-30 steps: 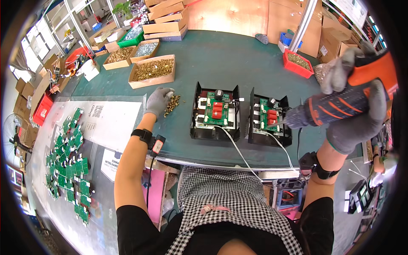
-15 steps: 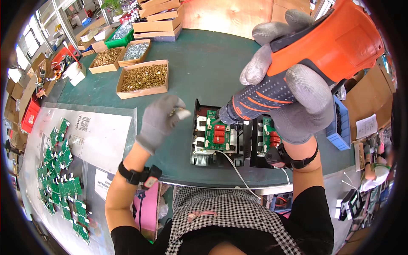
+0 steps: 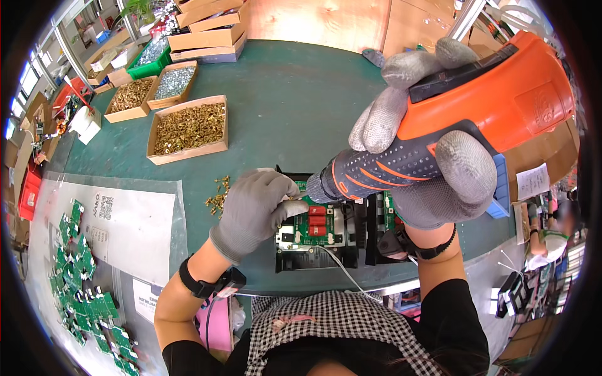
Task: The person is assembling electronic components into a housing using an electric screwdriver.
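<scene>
My right hand [image 3: 448, 188], in a grey glove, is wrapped round an orange and black power drill [image 3: 489, 94]. The drill lies slanted, its nose down to the left over a green circuit board [image 3: 303, 235] with red components. That board sits in a black open housing [image 3: 295, 260]. At the drill's nose, my gloved left hand [image 3: 254, 210] has its thumb and fingers pinched together over the board's upper left part. What they hold is too small to make out. A second housing with a green board [image 3: 387, 213] stands to the right, partly covered by my right hand.
Loose brass-coloured screws [image 3: 217, 195] lie left of my left hand. Beyond them stand a carton of brass-coloured parts [image 3: 194, 128] and a carton of silver parts [image 3: 175, 83]. Several green boards [image 3: 97, 307] spread over the left side. A blue bin [image 3: 500, 188] is at right.
My left hand has moved right, from beside the housing to the drill's nose over the board. The drill stays in my right hand. The loose screws now show beside my left hand.
</scene>
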`<state>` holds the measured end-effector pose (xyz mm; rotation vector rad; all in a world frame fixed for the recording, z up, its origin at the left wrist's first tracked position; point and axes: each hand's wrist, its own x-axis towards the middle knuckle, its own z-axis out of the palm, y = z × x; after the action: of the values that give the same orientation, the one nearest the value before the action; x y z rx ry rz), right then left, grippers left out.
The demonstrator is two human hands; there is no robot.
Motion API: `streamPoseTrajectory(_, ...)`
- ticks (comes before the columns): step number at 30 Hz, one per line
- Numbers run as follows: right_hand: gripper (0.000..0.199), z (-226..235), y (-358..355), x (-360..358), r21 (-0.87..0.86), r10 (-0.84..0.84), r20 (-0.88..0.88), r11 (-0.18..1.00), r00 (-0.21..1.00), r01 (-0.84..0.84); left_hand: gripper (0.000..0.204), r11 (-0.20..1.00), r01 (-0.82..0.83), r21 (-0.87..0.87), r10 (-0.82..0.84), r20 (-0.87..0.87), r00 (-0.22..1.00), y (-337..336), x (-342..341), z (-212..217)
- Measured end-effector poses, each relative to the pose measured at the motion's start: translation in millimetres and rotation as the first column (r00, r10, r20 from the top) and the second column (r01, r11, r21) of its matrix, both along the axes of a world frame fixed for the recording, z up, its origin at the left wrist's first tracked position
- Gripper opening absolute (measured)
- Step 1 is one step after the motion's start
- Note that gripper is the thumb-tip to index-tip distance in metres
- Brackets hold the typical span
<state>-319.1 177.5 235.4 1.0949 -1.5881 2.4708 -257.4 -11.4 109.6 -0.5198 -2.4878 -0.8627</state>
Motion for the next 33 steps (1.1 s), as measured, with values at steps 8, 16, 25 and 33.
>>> streamPoseTrajectory(8,0.063,1,-13,-4,0.116,-0.075,-0.128,0.989,0.989,0.09,0.041,0.982,0.129,-0.136,-0.131,-0.003,0.991,-13,-20,10)
streamPoseTrajectory(16,0.056,-34,-37,-10,0.162,-0.025,-0.079,0.986,0.997,0.038,0.035,0.849,0.505,0.155,-0.528,0.254,0.81,-46,-84,6)
streamPoseTrajectory(25,0.056,-57,-49,-19,0.141,0.061,-0.129,0.989,0.99,-0.042,0.05,0.794,0.596,0.122,-0.47,0.746,0.472,-16,-118,-17)
streamPoseTrajectory(33,0.053,-58,-51,-19,0.305,0.029,-0.264,0.951,0.964,0.055,0.042,0.684,0.663,0.304,-0.712,0.475,0.517,-16,-126,-32)
